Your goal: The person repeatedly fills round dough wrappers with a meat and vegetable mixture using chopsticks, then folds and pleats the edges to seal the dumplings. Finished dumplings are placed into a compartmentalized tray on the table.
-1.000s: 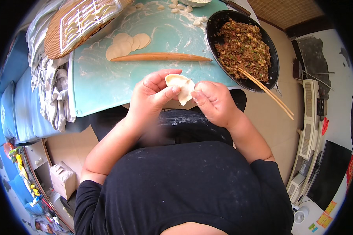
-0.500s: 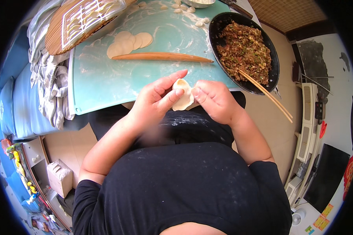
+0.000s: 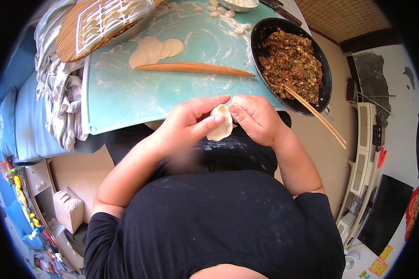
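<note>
Between my two hands, above my lap at the mat's near edge, is a pale dumpling wrapper (image 3: 222, 128), partly folded and curved into a cup. My left hand (image 3: 191, 122) grips its left side with the thumb pressed on it and the forefinger stretched above. My right hand (image 3: 254, 118) pinches its upper right edge between thumb and bent fingers. Whether filling lies inside is hidden. Beyond my hands a wooden rolling pin (image 3: 195, 68) lies across the floury green mat (image 3: 121, 104). Several flat round wrappers (image 3: 146, 53) overlap behind the pin's left end.
At the right stands a black pan (image 3: 329, 83) of minced filling (image 3: 293, 63), its chopsticks (image 3: 316, 115) jutting over the near rim. Small dough pieces (image 3: 239, 30) and a bowl (image 3: 239, 4) are at the back. A round woven tray (image 3: 65, 46) with a white rack of dumplings is far left.
My left hand has moved slightly right and down, closer to my right hand. The wrapper has shifted down and right between them and looks narrower. My right hand has barely moved.
</note>
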{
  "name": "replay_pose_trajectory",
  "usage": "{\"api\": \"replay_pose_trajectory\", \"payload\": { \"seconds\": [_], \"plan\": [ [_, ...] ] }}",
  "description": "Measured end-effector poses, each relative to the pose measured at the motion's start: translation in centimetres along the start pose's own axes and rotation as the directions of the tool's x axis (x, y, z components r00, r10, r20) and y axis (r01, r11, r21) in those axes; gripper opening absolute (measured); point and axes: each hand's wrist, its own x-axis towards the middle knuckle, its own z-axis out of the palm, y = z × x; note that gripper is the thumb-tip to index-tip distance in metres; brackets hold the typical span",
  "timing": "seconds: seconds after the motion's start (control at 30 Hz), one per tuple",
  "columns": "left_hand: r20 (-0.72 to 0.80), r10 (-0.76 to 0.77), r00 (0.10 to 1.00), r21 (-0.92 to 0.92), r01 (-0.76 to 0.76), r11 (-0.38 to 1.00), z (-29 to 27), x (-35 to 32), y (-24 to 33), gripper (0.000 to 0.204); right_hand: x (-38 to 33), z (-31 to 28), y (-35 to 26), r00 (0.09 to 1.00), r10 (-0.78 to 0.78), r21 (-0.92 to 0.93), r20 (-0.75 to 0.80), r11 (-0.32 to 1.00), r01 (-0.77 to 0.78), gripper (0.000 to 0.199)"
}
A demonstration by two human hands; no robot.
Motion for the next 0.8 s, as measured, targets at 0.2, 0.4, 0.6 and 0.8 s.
{"api": "replay_pose_trajectory", "payload": {
  "seconds": [0.2,0.4,0.6,0.8],
  "plan": [
    [0.042,-0.016,0.999,-0.01,0.016,1.0,0.0,0.2,0.1,0.042,0.1,0.4,-0.1,0.998,-0.06,-0.104,-0.002,0.993,0.06,0.021],
    [0.116,-0.099,0.988,0.062,0.092,0.994,-0.7,0.1,0.1,0.034,1.0,-1.0,-0.7,0.993,-0.04,-0.252,0.114,0.965,0.068,0.023],
    [-0.016,-0.119,0.993,0.165,0.12,0.979,-2.2,0.4,0.3,0.037,0.8,-1.4,-0.7,0.986,-0.147,-0.116,-0.081,0.984,0.137,0.018],
    [-0.373,0.079,0.924,-0.144,-0.142,0.979,-9.3,0.9,3.0,0.036,-1.4,-1.7,1.8,0.965,0.12,0.159,-0.232,0.984,-0.084,0.024]
  ]
}}
